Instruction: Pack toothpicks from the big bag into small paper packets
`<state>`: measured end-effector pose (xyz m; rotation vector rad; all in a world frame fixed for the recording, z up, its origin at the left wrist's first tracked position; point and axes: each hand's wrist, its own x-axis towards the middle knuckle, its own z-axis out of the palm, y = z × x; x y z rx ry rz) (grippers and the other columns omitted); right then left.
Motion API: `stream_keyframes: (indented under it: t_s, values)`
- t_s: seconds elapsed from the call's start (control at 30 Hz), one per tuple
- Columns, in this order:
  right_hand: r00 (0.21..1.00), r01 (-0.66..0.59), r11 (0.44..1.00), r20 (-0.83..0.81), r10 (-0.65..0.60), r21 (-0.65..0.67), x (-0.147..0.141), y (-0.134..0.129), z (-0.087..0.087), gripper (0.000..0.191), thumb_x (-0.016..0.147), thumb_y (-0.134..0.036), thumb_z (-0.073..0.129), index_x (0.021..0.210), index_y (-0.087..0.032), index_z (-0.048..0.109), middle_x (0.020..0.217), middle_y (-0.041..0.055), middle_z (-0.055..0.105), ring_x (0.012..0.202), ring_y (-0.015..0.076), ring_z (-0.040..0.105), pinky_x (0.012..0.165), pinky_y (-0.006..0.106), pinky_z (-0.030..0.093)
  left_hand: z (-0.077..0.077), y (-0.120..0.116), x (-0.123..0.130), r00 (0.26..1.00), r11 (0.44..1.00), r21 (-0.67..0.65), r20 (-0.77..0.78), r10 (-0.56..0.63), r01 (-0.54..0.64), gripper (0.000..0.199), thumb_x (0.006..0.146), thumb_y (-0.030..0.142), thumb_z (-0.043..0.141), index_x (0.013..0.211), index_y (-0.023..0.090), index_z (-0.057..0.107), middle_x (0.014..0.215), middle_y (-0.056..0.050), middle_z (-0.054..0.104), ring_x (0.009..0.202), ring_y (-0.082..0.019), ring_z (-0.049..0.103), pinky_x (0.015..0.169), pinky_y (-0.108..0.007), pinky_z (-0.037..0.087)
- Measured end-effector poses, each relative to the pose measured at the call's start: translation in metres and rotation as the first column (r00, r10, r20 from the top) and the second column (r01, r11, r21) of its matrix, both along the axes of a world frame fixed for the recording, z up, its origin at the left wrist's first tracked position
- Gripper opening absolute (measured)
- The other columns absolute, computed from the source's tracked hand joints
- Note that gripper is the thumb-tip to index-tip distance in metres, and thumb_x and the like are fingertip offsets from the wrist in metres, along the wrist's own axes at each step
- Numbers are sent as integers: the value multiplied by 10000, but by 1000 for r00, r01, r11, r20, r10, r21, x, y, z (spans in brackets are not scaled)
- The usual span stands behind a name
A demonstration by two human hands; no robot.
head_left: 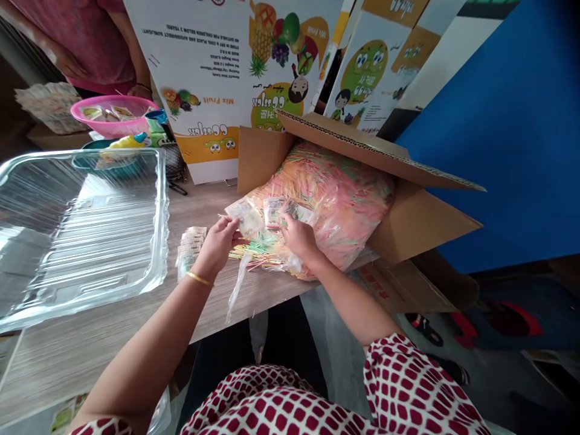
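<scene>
My left hand (220,243), with a thin yellow bangle at the wrist, has its fingers closed at the edge of a small clear packet (248,219). Close beside it, my right hand (299,237) grips another small printed packet (296,211) between thumb and fingers. A packet with red-striped edges (272,212) lies between the two hands. Beneath them spreads a big clear plastic bag (348,205) full of thin pink, orange and green sticks, some loose at its open mouth. Left of my left hand, a stack of small packets (192,246) rests on the table.
The open cardboard box (417,223) surrounds the bag. A clear plastic tray (104,241) covers the left of the table (190,314). Behind are a pink basket (109,128), a teal bowl (86,162) and printed cartons (203,72). Another person (90,42) stands at the far left.
</scene>
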<state>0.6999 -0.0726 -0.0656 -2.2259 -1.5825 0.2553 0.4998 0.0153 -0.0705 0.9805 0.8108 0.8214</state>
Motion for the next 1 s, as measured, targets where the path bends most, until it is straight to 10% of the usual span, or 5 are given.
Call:
stream_keyframes:
  t_s: [0.27, 0.43, 0.6, 0.77, 1.0]
  values:
    - [664, -224, 963, -700, 262, 148, -55, -15, 22, 323, 885, -485, 670, 794, -191, 572, 776, -19, 568, 713, 132, 530, 662, 239, 431, -4, -49, -52, 998, 995, -67, 8, -69, 70, 367, 810, 446, 783, 1028, 161, 704, 994, -62, 655, 801, -101, 584, 475, -130, 411]
    - [733, -169, 977, -647, 211, 127, -81, -26, 22, 283, 885, -398, 649, 740, -210, 494, 702, -31, 501, 659, 129, 496, 591, 229, 420, 4, -57, -62, 958, 927, -285, 219, -186, 245, 416, 899, 428, 687, 1248, 203, 664, 1248, -102, 673, 1012, -194, 676, 656, -255, 605]
    - [639, -116, 978, -741, 208, 175, -85, -32, 27, 228, 880, -440, 674, 895, -224, 603, 817, 2, 591, 714, 158, 563, 587, 242, 464, 1, -64, -64, 982, 985, -151, 180, -55, 83, 343, 870, 405, 738, 1075, 130, 726, 1203, -122, 712, 1133, -237, 674, 991, -373, 576]
    - [648, -157, 959, -708, 281, 237, -84, -31, 40, 233, 887, -444, 684, 978, -232, 650, 880, 13, 617, 800, 177, 584, 662, 255, 479, -2, -71, -65, 998, 998, 22, 46, -52, 51, 394, 816, 485, 785, 980, 130, 742, 1080, -93, 735, 1045, -222, 692, 979, -364, 572]
    - [791, -108, 953, -556, 255, 283, -81, -30, 33, 176, 936, -393, 612, 888, -224, 603, 804, -4, 604, 771, 173, 574, 734, 276, 469, 5, -77, -61, 971, 978, -131, 200, -132, 160, 386, 839, 436, 778, 1075, 132, 747, 1155, -106, 717, 1041, -221, 689, 956, -390, 591]
